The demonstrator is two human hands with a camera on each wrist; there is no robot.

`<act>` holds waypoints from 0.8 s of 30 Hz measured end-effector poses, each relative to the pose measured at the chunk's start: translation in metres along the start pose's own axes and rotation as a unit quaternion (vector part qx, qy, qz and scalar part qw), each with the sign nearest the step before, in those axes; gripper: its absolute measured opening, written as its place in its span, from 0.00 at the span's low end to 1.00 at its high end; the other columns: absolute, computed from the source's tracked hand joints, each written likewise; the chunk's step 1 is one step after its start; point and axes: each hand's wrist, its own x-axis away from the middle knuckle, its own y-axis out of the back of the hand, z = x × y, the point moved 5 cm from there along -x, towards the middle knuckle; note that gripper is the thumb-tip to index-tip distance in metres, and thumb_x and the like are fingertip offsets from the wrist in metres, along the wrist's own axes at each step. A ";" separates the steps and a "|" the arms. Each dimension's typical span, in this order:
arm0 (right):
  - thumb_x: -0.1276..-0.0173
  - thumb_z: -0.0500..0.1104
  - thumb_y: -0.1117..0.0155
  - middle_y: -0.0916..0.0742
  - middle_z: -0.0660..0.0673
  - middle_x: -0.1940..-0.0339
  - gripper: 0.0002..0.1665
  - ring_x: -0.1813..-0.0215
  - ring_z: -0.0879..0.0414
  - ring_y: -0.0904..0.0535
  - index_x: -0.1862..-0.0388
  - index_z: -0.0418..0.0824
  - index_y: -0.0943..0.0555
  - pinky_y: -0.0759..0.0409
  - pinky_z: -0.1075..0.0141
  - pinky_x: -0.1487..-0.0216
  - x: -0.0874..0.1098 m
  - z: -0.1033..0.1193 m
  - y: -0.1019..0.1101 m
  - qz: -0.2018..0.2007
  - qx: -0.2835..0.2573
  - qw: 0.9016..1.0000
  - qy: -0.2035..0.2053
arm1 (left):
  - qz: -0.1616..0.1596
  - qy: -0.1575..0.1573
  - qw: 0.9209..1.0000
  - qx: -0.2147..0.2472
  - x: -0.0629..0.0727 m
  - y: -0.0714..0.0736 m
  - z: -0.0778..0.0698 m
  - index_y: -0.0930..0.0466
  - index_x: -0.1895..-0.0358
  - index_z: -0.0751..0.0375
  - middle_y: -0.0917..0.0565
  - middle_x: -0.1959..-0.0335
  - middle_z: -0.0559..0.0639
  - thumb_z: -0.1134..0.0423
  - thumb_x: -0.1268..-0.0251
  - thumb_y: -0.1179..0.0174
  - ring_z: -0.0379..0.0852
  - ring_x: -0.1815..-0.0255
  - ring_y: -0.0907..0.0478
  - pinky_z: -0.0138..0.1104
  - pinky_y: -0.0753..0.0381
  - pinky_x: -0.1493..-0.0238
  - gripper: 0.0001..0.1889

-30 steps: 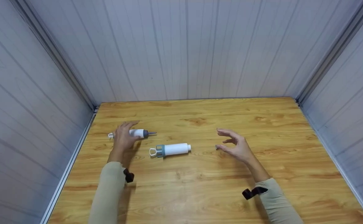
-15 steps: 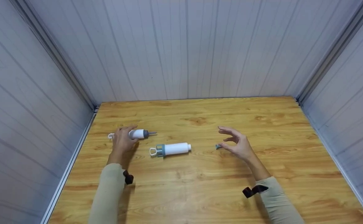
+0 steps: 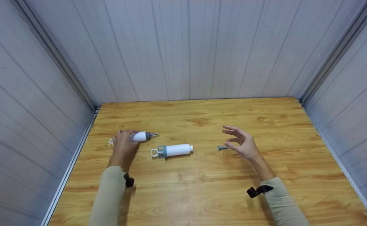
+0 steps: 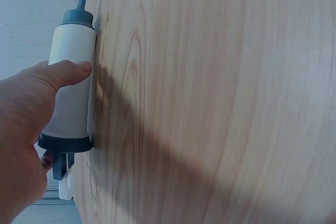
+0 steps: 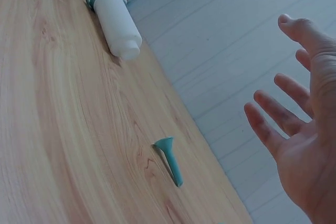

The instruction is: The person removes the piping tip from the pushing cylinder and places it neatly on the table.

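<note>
My left hand (image 3: 123, 144) grips a white syringe (image 3: 139, 136) with a dark grey collar and a thin pointed nozzle, at the left of the table. In the left wrist view the thumb lies across its white barrel (image 4: 68, 111), with the other fingers hidden behind it. A loose teal nozzle (image 5: 170, 158), flared at one end, lies on the wood near my right hand (image 3: 245, 147). That hand hovers with fingers spread and relaxed, holding nothing.
A second white syringe (image 3: 178, 149) with a teal collar and a white ring handle (image 3: 154, 153) lies between the hands. Pale panel walls (image 3: 183, 50) enclose the wooden table (image 3: 183, 194) at the back and sides.
The right hand has drawn back to the right, uncovering the teal nozzle. The left fingers have closed round the grey-collared syringe, which has tilted slightly.
</note>
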 end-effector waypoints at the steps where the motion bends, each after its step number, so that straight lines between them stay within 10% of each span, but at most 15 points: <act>1: 0.29 0.19 0.30 0.12 0.51 0.24 0.35 0.25 0.55 0.13 0.24 0.20 0.25 0.09 0.67 0.37 0.000 -0.001 0.001 0.002 -0.010 1.000 -0.002 | 0.001 0.003 1.000 -0.001 0.000 0.000 0.000 0.12 0.30 0.61 0.13 0.29 0.68 0.64 0.26 0.27 0.71 0.24 0.26 0.67 0.34 0.25 0.23; 24: 0.28 0.20 0.31 0.12 0.55 0.25 0.34 0.24 0.59 0.14 0.23 0.19 0.25 0.10 0.67 0.35 -0.006 -0.005 0.010 0.005 -0.016 1.000 -0.007 | -0.011 -0.012 1.000 -0.015 -0.002 0.007 -0.006 0.12 0.31 0.60 0.15 0.27 0.69 0.64 0.28 0.25 0.71 0.25 0.25 0.68 0.30 0.28 0.23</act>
